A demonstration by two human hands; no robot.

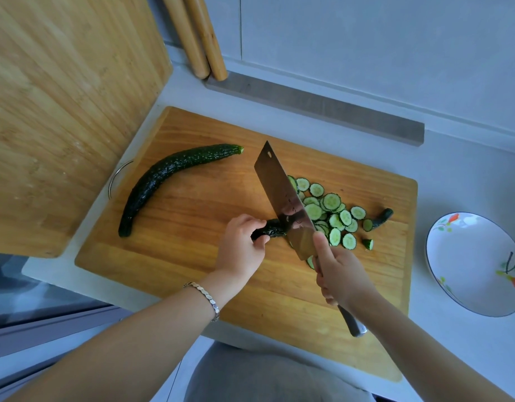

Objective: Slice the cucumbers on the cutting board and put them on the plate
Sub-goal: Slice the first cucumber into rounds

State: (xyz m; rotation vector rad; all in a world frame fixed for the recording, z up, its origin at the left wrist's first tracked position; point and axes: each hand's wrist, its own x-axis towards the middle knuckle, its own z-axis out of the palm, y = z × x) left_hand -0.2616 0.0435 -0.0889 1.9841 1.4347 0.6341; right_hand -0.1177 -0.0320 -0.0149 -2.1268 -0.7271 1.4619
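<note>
Cucumber stub (273,228) gripped by left hand (241,247) — right hand (343,278) grips cleaver (281,195).

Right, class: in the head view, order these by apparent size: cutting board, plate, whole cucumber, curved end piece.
1. cutting board
2. plate, by area
3. whole cucumber, similar span but slimmer
4. curved end piece

We are noting a grained, satin wooden cutting board (192,198), a glossy metal cleaver (276,187), a bumpy, shiny-skinned cucumber (163,175), a glazed white plate (468,256) and a matt grey worktop (453,169).
</note>
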